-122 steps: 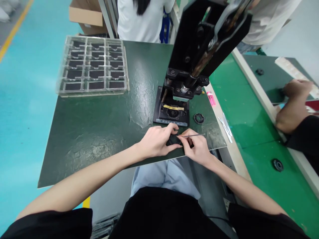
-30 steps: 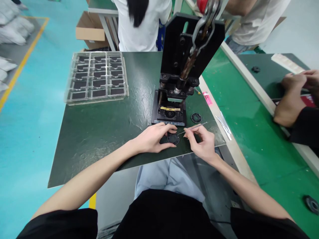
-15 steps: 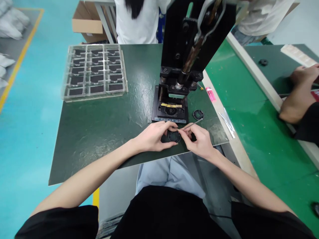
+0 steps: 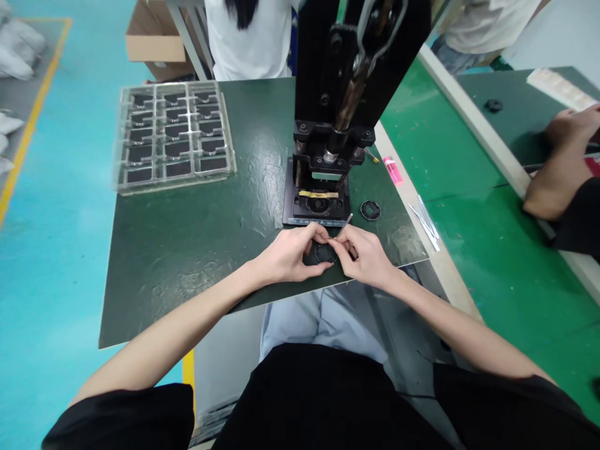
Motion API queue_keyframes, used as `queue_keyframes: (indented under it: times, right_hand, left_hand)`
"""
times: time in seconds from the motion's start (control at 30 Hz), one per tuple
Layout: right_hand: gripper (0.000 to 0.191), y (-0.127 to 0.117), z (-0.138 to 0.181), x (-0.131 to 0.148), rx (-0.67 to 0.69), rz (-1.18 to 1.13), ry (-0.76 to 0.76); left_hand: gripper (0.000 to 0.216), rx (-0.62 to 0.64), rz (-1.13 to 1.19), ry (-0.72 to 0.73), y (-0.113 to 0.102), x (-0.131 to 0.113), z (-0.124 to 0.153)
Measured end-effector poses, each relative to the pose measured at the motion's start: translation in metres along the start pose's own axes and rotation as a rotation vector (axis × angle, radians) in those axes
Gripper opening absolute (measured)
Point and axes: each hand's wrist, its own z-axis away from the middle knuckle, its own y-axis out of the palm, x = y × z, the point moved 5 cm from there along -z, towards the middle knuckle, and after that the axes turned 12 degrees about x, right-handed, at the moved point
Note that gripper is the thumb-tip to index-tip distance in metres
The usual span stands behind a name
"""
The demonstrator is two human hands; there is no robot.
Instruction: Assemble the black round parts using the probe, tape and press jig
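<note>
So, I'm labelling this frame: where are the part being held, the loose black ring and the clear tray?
held round part (image 4: 322, 253): head view, its exposed dark face.
loose black ring (image 4: 370, 210): head view, its middle.
clear tray (image 4: 173, 182): head view, front rim.

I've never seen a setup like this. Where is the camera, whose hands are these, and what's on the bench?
The camera sits on a person's head, looking down at their own bare hands. The left hand steadies a small round black part on the dark green mat; the right hand pinches a thin metal tool held to it. Behind stands a black hand press, with a second round part beside it and a clear tray of black pieces at far left. The arm at right is a co-worker's.
</note>
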Motion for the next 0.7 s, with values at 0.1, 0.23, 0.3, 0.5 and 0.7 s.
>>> queue_keyframes:
  times: [0.1,0.23,0.3,0.5,0.7]
  right_hand:
    - [0.035,-0.015,0.001,-0.001,-0.124,-0.142,0.089]
    - [0.030,-0.074,0.029,-0.002,-0.575,-0.232,0.205]
    - [0.026,-0.099,0.053,-0.003,-0.667,-0.140,0.220]
    - [0.032,-0.107,0.152,-0.036,-0.645,0.101,0.464]
    - [0.027,-0.095,0.186,-0.056,-0.524,0.173,0.540]
  left_hand:
    - [0.044,-0.014,0.003,0.011,0.000,0.000,0.000]
    - [0.045,-0.022,-0.030,0.026,0.000,-0.001,0.000]
    - [0.047,-0.030,-0.067,0.043,-0.001,-0.003,0.001]
    - [0.042,-0.249,-0.208,0.047,-0.019,-0.019,0.008]
    - [0.045,-0.615,-0.269,-0.110,-0.049,-0.024,0.006]
